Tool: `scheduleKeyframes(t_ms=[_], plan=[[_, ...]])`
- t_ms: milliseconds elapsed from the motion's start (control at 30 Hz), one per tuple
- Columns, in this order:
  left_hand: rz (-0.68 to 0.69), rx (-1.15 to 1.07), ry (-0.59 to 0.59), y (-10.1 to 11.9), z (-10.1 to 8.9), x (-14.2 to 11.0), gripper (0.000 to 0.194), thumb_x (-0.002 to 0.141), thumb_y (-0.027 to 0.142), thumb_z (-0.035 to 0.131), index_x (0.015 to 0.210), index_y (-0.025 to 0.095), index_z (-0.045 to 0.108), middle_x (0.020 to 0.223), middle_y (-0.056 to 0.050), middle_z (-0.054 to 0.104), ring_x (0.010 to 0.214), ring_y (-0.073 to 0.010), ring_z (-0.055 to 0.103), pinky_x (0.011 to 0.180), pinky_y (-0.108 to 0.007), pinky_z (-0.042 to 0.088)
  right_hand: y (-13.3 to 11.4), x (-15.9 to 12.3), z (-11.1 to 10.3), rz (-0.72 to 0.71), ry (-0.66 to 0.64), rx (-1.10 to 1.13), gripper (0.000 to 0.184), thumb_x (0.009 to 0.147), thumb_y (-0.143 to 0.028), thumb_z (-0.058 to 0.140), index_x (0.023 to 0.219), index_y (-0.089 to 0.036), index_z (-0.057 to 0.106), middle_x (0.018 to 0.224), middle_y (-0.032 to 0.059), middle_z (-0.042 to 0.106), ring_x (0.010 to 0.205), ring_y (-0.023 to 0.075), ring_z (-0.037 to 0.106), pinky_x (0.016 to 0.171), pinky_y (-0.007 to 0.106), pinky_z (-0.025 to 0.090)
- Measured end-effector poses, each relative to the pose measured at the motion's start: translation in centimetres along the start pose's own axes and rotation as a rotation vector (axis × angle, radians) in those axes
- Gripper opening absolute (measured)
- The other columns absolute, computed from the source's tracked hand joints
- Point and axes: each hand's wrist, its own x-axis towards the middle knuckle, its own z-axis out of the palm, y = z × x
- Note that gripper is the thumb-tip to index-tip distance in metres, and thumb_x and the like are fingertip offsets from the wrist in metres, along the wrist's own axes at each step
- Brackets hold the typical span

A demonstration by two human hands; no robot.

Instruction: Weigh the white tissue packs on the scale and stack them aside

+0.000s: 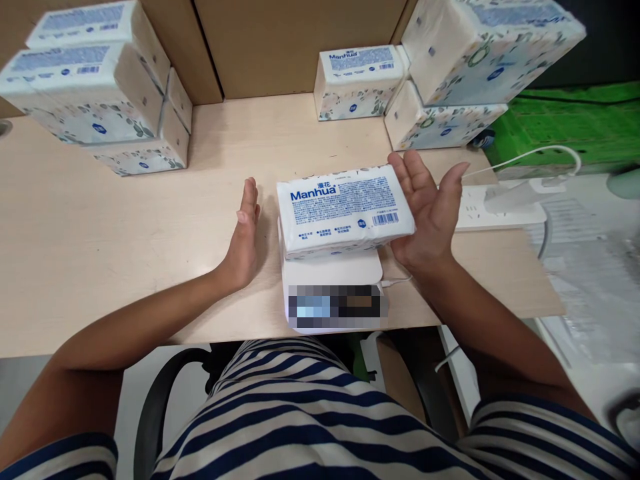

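A white tissue pack point(345, 207) with blue "Manhua" print lies on a white device point(330, 270) resembling a small scale, its front display blurred out. My right hand point(427, 207) is open at the pack's right end, palm turned toward it, the fingers touching or very close to its edge. To the left, apart from the pack, my left hand point(243, 240) is held upright on edge with fingers extended and nothing in it. Part of the device's top is hidden under the pack.
Stacked tissue packs point(85, 93) stand at the back left; more tissue packs point(465, 60) are stacked at the back right. A white power strip point(500, 210) with a cable lies right, near a green crate point(585, 127). Brown cardboard point(300, 47) rises behind the table point(125, 220).
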Motion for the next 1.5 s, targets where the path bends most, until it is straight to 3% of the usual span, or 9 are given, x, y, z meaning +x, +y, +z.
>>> scheduleKeyframes(t_ms=[200,367,633,800,1000,1200,1400,1433,1500], plan=[[0.003,0.022,0.0,0.1,0.0,0.0,0.097,0.092,0.097,0.008,0.176,0.049,0.017,0.19,0.011,0.003,0.177,-0.0253,-0.004,0.145,-0.052,0.006,0.0,0.1,0.1,0.008,0.012,0.036,0.1,0.09,-0.1,0.017,0.167,-0.042,0.045,0.179,-0.0036,0.042,0.174,0.0292,0.023,0.137,0.06,0.034],[0.016,0.007,-0.008,0.1,0.0,0.0,0.096,0.093,0.097,0.01,0.175,0.049,0.019,0.19,0.01,0.003,0.177,-0.0274,-0.006,0.145,-0.054,0.006,0.0,0.1,0.4,-0.003,0.039,0.123,0.095,0.095,-0.094,0.02,0.165,-0.036,0.047,0.179,0.0,0.043,0.172,0.0272,0.028,0.14,0.059,0.028],[0.007,-0.001,-0.018,0.3,0.0,-0.1,0.096,0.093,0.096,0.009,0.176,0.047,0.017,0.19,0.01,0.0,0.177,-0.0258,-0.007,0.145,-0.051,0.003,-0.3,-0.2,0.4,-0.023,0.031,0.046,0.095,0.093,-0.096,0.017,0.162,-0.04,0.051,0.177,-0.0015,0.044,0.173,0.0302,0.025,0.138,0.058,0.033],[0.006,-0.02,-0.009,0.1,0.0,0.0,0.096,0.092,0.098,0.012,0.174,0.049,0.022,0.19,0.01,0.003,0.176,-0.0276,-0.007,0.145,-0.052,0.003,-0.1,0.0,0.3,-0.036,0.027,0.018,0.098,0.088,-0.1,0.019,0.163,-0.045,0.047,0.177,-0.0044,0.045,0.174,0.0325,0.022,0.134,0.068,0.036],[0.001,-0.023,0.008,0.0,0.1,0.2,0.092,0.093,0.097,0.017,0.173,0.051,0.021,0.19,0.013,0.001,0.176,-0.0279,-0.009,0.145,-0.053,0.003,-0.2,0.0,0.5,-0.039,0.064,0.095,0.095,0.091,-0.097,0.026,0.157,-0.035,0.056,0.175,0.0029,0.047,0.172,0.03,0.028,0.138,0.057,0.031],[-0.009,-0.025,0.042,0.4,0.0,0.3,0.091,0.094,0.096,0.014,0.173,0.052,0.019,0.19,0.014,-0.001,0.176,-0.0286,-0.01,0.145,-0.054,0.002,0.5,0.5,0.0,-0.056,0.059,0.054,0.097,0.09,-0.098,0.019,0.16,-0.039,0.052,0.178,-0.0001,0.043,0.174,0.0276,0.024,0.138,0.062,0.029],[0.03,-0.006,0.112,0.3,0.6,0.5,0.09,0.094,0.097,0.014,0.173,0.055,0.018,0.189,0.017,0.0,0.176,-0.0285,-0.011,0.145,-0.055,0.002,0.8,0.1,0.3,-0.015,0.238,0.179,0.103,0.091,-0.098,0.015,0.165,-0.034,0.047,0.181,0.0025,0.037,0.175,0.026,0.018,0.141,0.054,0.025],[0.068,-0.01,0.122,0.5,1.2,0.2,0.089,0.095,0.096,0.015,0.173,0.055,0.015,0.189,0.018,-0.002,0.176,-0.0282,-0.011,0.145,-0.055,0.002,0.6,-0.4,0.7,-0.001,0.21,0.165,0.103,0.091,-0.098,0.014,0.166,-0.034,0.045,0.182,0.0021,0.037,0.175,0.0266,0.016,0.142,0.055,0.024],[0.17,-0.035,0.119,1.4,2.6,-0.9,0.086,0.098,0.092,0.02,0.175,0.055,0.007,0.188,0.019,-0.006,0.176,-0.0286,-0.012,0.146,-0.053,0.006,-0.3,-1.6,1.6,0.02,0.016,0.059,0.1,0.091,-0.098,0.023,0.171,-0.039,0.036,0.184,-0.0011,0.032,0.176,0.0284,0.014,0.141,0.06,0.024]])
